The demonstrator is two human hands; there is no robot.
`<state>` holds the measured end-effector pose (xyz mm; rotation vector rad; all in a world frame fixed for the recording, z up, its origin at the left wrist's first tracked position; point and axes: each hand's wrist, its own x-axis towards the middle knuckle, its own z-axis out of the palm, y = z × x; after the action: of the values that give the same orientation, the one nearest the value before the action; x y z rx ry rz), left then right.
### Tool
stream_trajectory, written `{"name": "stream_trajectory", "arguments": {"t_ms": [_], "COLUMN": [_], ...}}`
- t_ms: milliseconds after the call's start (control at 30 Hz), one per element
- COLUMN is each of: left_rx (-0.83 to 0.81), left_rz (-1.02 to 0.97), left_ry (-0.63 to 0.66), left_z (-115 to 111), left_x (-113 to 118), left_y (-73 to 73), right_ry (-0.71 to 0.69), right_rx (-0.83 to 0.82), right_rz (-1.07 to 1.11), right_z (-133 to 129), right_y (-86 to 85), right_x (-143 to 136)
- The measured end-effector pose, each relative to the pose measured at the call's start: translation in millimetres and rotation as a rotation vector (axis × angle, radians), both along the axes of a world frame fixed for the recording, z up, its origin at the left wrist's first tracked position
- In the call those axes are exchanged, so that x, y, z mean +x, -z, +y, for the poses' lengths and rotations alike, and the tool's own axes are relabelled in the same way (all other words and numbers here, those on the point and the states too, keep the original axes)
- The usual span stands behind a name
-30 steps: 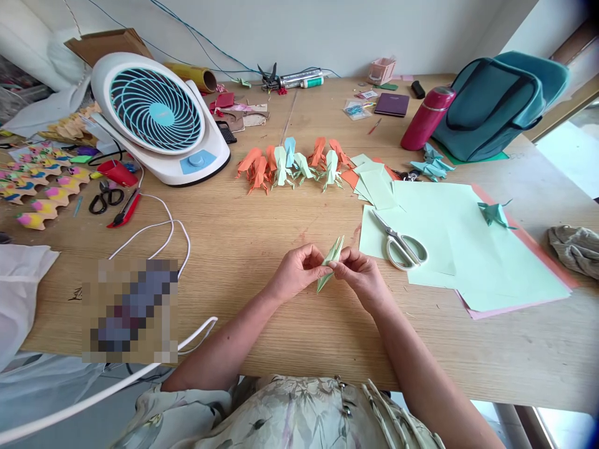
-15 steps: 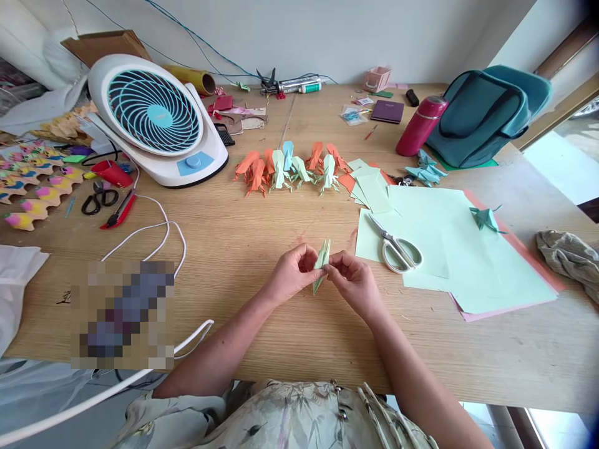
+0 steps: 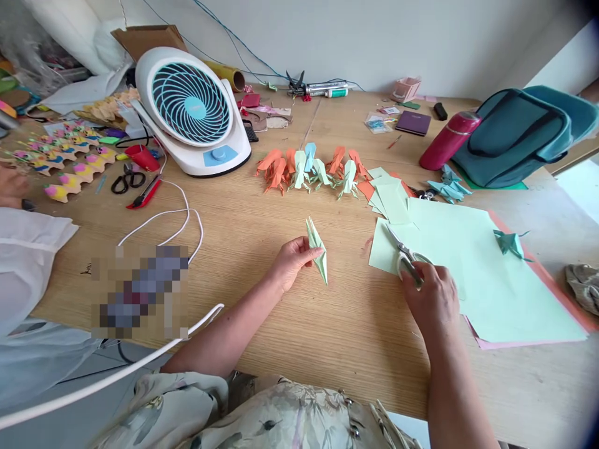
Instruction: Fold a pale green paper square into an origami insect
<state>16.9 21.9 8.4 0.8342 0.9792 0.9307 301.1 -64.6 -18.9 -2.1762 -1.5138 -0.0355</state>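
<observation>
Between the thumb and fingers of my left hand (image 3: 296, 259) is a narrow, pointed piece of folded pale green paper (image 3: 318, 249), held above the wooden table. My right hand (image 3: 431, 296) is over on the right, its fingers closed on the handles of the white-handled scissors (image 3: 406, 254). The blades lie over sheets of pale green paper (image 3: 486, 280) and point up and left. My right fingers partly hide the handle loops. Beyond my hands stands a row of orange, pale green and blue folded paper figures (image 3: 299, 169).
A white fan (image 3: 191, 112) stands at the back left, near black scissors (image 3: 127, 179) and a red cutter (image 3: 145, 192). A pink bottle (image 3: 450, 140) and teal bag (image 3: 510, 137) are back right. A white cable (image 3: 196, 218) crosses the left side. Another person's sleeve (image 3: 28, 262) shows at far left.
My right hand has let go of the folded paper and moved right onto the scissors. My left hand keeps the paper, which now tilts the other way. The view has shifted.
</observation>
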Motion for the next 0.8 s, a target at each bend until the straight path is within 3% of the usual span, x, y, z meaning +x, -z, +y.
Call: {"name": "stream_trajectory", "arguments": {"t_ms": [133,233,433,500,567,667,800], "left_rx": [-0.049,-0.034,0.150,0.204,0.243,0.275,0.282], "left_rz": [-0.021,0.013,0.127,0.130,0.112,0.069,0.034], "left_ry": [-0.018,-0.025,-0.022,-0.016,-0.014,-0.020,-0.027], "left_z": [1,4,19,25,30,34,34], "left_x": [0,1,11,17,23,31,37], "left_y": [-1.4,-6.9,-39.0,-52.6,-64.4,-76.9,-84.6], "right_ry": [0.032,0.036,0.042,0.005,-0.095,-0.401,-0.571], "right_rx": [0.046,-0.028,-0.055,0.006,0.003,-0.022,-0.152], "right_rz": [-0.072,-0.088,-0.062,0.105,0.436,0.895,1.146], "right_z": [4,7,6,4,2,-2,-11], "right_y": [7.0,9.9,5.6,-2.2,-12.1,-25.4,-32.2], "right_x": [5,12,13,2,-13,-39,-65]}}
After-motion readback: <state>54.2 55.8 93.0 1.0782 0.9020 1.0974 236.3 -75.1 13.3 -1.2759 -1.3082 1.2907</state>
